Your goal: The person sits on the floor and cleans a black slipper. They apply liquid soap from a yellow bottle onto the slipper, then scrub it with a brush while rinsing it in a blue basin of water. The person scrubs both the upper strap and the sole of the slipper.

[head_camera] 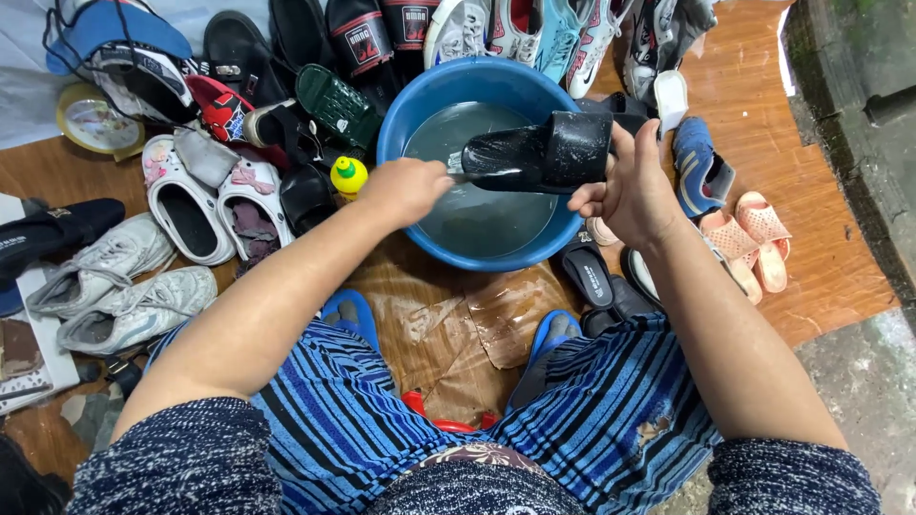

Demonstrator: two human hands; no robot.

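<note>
The right hand (630, 195) is closed around the strap end of a black slide sandal (539, 153), holding it level over a blue basin (401, 124) of water. The left hand (408, 189) is clenched on what looks like a small brush whose bristle end (458, 168) touches the sandal's toe; the handle is hidden inside the fist. Both hands hang above the water, inside the basin's rim, the sandal's heel reaching out past the rim on the right.

The basin sits on a brown wooden floor (821, 191) and is hemmed in tightly. Black sandals, slides and sneakers press against its far edge; a green clog (336, 103) and a small yellow bottle (348, 176) stand just beside its left rim, with white clogs (191, 205) and white sneakers (119, 286) further left. To the right lie a blue shoe (701, 167) and pink sandals (749, 234). The only bare floor is the wet patch between the basin and the person's knees, flanked by blue slippers (348, 315), and a strip at far right before a concrete edge (859, 124)
</note>
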